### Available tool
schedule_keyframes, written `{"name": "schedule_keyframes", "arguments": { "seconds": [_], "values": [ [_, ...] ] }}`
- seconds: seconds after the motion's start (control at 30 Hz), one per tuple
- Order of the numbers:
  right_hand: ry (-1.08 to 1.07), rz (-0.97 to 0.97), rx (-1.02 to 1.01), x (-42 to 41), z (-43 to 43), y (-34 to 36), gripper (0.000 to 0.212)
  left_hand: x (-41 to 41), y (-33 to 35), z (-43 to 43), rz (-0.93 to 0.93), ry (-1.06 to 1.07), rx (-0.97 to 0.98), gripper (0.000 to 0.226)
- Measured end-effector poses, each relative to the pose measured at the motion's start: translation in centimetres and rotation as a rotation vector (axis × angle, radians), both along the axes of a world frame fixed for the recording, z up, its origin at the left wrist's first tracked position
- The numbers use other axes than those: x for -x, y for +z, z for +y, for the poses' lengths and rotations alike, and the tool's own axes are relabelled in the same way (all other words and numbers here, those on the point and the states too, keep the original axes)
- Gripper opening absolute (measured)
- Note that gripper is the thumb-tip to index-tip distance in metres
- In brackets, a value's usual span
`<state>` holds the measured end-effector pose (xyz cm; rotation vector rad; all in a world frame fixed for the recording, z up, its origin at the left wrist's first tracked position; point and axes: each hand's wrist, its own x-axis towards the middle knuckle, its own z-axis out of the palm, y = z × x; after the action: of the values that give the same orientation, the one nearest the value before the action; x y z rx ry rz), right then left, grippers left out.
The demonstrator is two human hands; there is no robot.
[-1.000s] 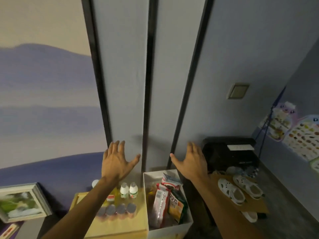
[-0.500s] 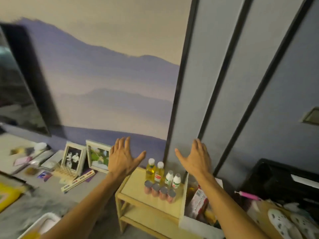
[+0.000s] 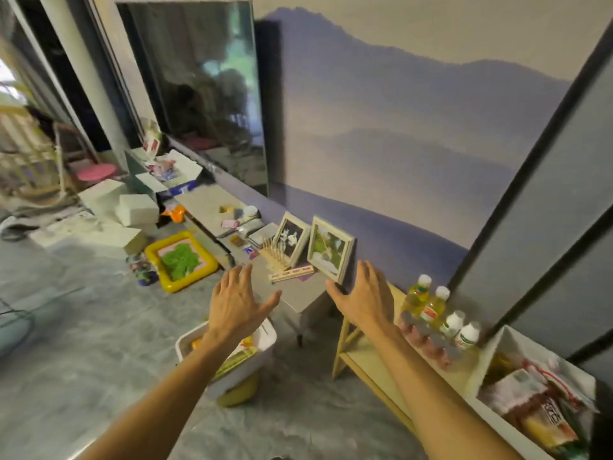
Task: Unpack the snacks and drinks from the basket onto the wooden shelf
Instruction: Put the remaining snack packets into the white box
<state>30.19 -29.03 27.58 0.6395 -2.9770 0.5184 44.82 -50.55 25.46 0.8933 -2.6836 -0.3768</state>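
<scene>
The fingers of the left hand are straight and spread, thumb out toward three o'clock, palm down, and they hold nothing. The right hand mirrors it: fingers stretched, thumb pointing to nine o'clock, nothing in its grasp. Both hands hang in the air side by side, apart from each other and touching no object.

Under the left wrist, at about six o'clock, stands a white bin with yellow contents on the floor. At four o'clock from the right hand is the wooden shelf — its top carries two yellow drink bottles, two small white bottles and a row of small pinkish containers in front of them. The basket, a white box, sits just beside the shelf at the frame's four o'clock, and snack packets lie inside it.

Beyond the hands at twelve o'clock, two picture frames lean on a low grey cabinet. A large dark television fills the eleven o'clock area — below it, at nine o'clock from the left hand, a yellow inflatable tray lies on the floor.
</scene>
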Motion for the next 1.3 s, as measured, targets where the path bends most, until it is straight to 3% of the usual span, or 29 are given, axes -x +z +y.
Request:
{"name": "schedule_keyframes", "arguments": {
  "seconds": [0.4,0.6,0.83,1.1,1.3],
  "values": [
    [0.282,-0.135,-0.160,-3.3,-21.9,-9.5,0.103,-8.4,-10.5,-18.9,-0.169,0.228,-0.150,0.103],
    [0.323,-0.246,-0.291,-3.2,-32.2,-16.1,0.096,-7.9,-16.7,-27.9,-0.301,0.264,-0.246,0.100],
    [0.383,-0.301,-0.408,-0.6,-38.7,-24.1,0.094,-4.5,-23.6,-32.4,-0.382,0.258,-0.372,0.094],
    [0.567,-0.358,-0.535,5.3,-45.2,-40.2,0.110,0.5,-39.3,-34.8,-0.468,0.375,-0.504,0.095],
    [0.701,-0.347,-0.543,7.4,-49.3,-54.4,0.107,2.5,-52.8,-36.8,-0.451,0.506,-0.570,0.088]
  ]
}}
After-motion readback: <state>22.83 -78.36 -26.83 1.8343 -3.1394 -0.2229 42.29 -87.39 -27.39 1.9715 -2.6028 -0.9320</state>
